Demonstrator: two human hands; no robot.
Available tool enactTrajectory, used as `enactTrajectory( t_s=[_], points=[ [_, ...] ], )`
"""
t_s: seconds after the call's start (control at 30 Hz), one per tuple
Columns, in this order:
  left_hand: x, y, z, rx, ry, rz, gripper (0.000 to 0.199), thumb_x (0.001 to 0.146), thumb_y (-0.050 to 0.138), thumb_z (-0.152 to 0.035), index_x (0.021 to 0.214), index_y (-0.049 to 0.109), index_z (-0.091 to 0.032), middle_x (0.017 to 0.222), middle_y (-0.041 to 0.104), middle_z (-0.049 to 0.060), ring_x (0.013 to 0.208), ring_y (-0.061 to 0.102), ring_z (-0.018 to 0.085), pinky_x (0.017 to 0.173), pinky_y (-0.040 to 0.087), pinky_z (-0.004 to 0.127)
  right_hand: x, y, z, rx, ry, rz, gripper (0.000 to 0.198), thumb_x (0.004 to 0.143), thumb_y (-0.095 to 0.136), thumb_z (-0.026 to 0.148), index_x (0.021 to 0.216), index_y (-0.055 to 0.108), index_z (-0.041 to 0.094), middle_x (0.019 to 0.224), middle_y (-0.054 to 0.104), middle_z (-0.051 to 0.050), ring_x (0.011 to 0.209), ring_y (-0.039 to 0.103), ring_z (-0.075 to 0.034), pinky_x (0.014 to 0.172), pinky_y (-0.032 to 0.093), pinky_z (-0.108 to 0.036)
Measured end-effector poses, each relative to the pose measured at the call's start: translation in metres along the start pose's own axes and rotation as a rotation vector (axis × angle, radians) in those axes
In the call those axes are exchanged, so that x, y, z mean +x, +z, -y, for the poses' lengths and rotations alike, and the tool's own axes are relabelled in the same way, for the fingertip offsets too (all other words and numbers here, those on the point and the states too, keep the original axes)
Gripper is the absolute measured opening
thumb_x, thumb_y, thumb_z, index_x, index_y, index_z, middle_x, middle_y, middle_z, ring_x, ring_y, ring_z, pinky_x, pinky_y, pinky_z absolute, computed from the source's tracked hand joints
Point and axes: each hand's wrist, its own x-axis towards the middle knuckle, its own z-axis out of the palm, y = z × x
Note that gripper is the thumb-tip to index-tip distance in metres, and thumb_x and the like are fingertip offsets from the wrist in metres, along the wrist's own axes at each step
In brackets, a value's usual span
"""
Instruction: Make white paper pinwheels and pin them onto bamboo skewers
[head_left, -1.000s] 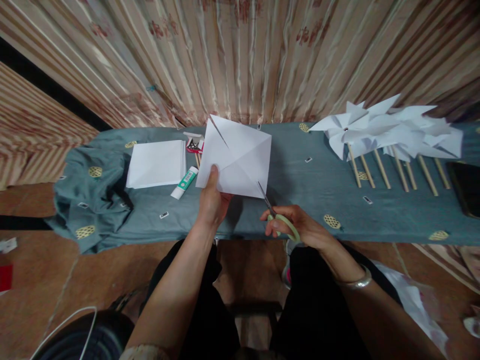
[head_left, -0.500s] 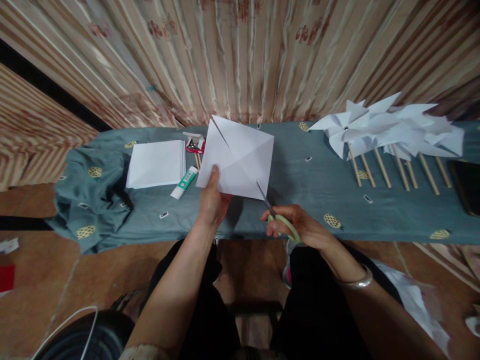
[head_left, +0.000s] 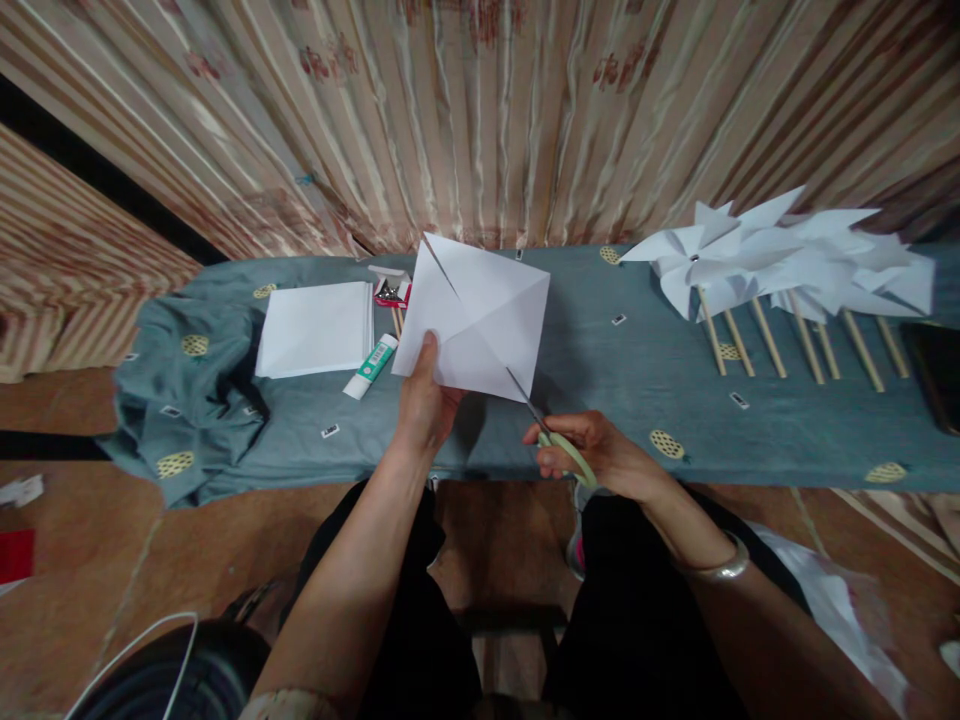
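Observation:
A square white sheet of paper (head_left: 487,310) with diagonal creases is held above the bench. My left hand (head_left: 427,400) grips its lower left edge, thumb on top and fingers underneath. One slit runs inward from the sheet's top left corner. My right hand (head_left: 581,450) holds scissors (head_left: 566,452) with pale green handles, fingers around the loops. Their blades lie over the lower right corner of the sheet, along the crease. How far the blades are apart is too small to tell.
A stack of white paper (head_left: 315,330), a glue stick (head_left: 370,366) and a small red box of metal pins (head_left: 391,288) lie left. Several paper pinwheels (head_left: 750,255) on wooden sticks lie right, beside a dark phone (head_left: 934,370). A pleated curtain (head_left: 480,120) hangs behind the cloth-covered bench (head_left: 480,462).
The scissor tips have moved slightly up and left, further in along the crease. My left hand and the paper stay nearly in place; the whole view has shifted very slightly.

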Motion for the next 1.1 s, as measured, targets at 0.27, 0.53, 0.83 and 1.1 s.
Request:
enactTrajectory(
  t_s=[0.27, 0.53, 0.83, 1.1],
  points=[
    [0.0006, -0.0019, -0.0008, -0.028, -0.001, 0.014, 0.031, 0.092, 0.059, -0.028, 0.121, 0.063, -0.018, 0.108, 0.074, 0.006, 0.092, 0.071, 0.016, 0.091, 0.056, 0.03, 0.0019, 0.0, -0.0018, -0.005, -0.005, -0.022, 0.047, 0.054, 0.087, 0.049, 0.082, 0.069, 0.015, 0.056, 0.062, 0.004, 0.05, 0.055, -0.008, 0.047, 0.046, -0.021],
    [-0.0004, -0.0008, -0.0027, -0.002, 0.01, 0.023, 0.027, 0.089, 0.063, -0.025, 0.115, 0.065, -0.018, 0.109, 0.073, 0.005, 0.094, 0.071, 0.016, 0.091, 0.056, 0.03, 0.0029, 0.0003, -0.0004, 0.025, 0.014, -0.052, 0.047, 0.048, 0.09, 0.045, 0.079, 0.07, 0.015, 0.054, 0.062, 0.004, 0.049, 0.056, -0.008, 0.048, 0.046, -0.021],
    [-0.0027, -0.0015, 0.0004, 0.038, -0.01, 0.058, 0.02, 0.083, 0.066, -0.015, 0.103, 0.068, -0.017, 0.09, 0.075, 0.002, 0.087, 0.071, 0.014, 0.089, 0.055, 0.029, 0.0013, -0.001, -0.0012, 0.018, 0.019, -0.056, 0.047, 0.05, 0.09, 0.044, 0.082, 0.07, 0.016, 0.057, 0.062, 0.004, 0.053, 0.057, -0.009, 0.051, 0.047, -0.022],
    [-0.0061, -0.0001, 0.0065, 0.052, -0.009, 0.05, 0.027, 0.079, 0.072, -0.016, 0.105, 0.069, -0.019, 0.098, 0.076, 0.004, 0.097, 0.071, 0.018, 0.09, 0.055, 0.03, 0.001, -0.0017, 0.0001, 0.036, -0.021, -0.037, 0.047, 0.051, 0.088, 0.049, 0.08, 0.069, 0.017, 0.059, 0.064, 0.003, 0.053, 0.058, -0.009, 0.053, 0.049, -0.022]
  ],
)
